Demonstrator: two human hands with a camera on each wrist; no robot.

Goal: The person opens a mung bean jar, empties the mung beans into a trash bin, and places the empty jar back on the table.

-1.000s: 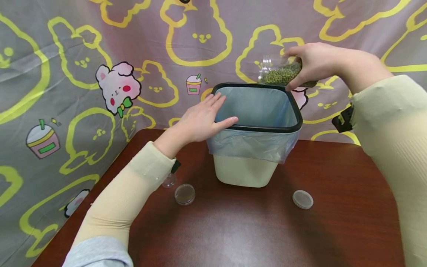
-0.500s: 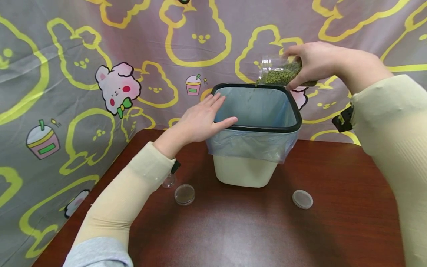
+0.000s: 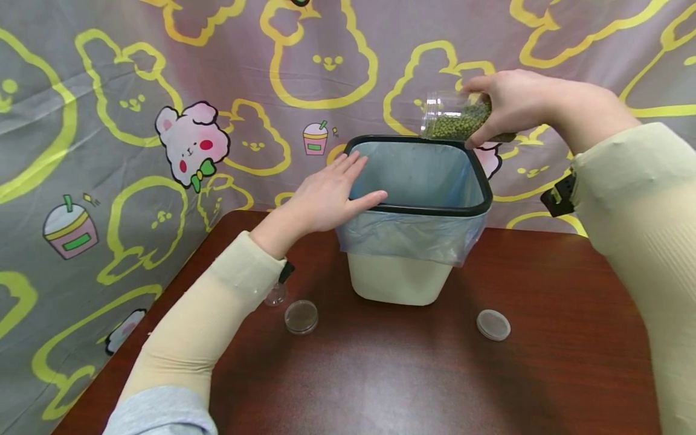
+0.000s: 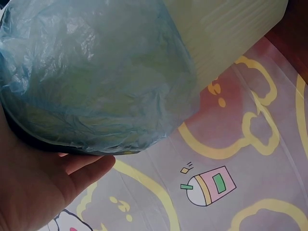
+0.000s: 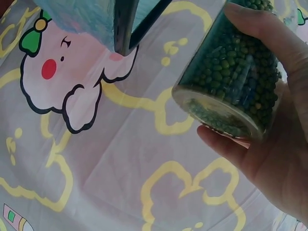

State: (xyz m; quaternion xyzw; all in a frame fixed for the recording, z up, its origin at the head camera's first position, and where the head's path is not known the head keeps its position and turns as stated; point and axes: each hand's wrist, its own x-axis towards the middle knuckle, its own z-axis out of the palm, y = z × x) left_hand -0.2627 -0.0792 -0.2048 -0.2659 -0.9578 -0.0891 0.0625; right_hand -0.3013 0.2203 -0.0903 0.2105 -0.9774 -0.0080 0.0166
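Observation:
My right hand [image 3: 511,103] grips a clear jar [image 3: 447,106] of green mung beans [image 3: 455,125]. The jar lies nearly level, its mouth facing left over the back rim of a cream trash bin [image 3: 399,278]. In the right wrist view, fingers and thumb wrap the jar [image 5: 231,72] near its base. A bluish plastic bag [image 3: 413,169] lines the bin, held under a black rim [image 3: 435,210]. With fingers extended, my left hand [image 3: 328,193] rests on the bin's left rim. The left wrist view shows its fingers beside the bag's outer folds [image 4: 110,82].
On the brown table [image 3: 380,374] lie a round clear lid [image 3: 301,317] at left and a whitish lid [image 3: 493,325] at right. Another small clear object [image 3: 276,294] is partly hidden by the left wrist. A patterned cloth [image 3: 244,72] hangs behind and at left.
Half a second ago a few beans were dropping from the jar's mouth into the bin; now none are seen falling. Both hands stay almost where they were.

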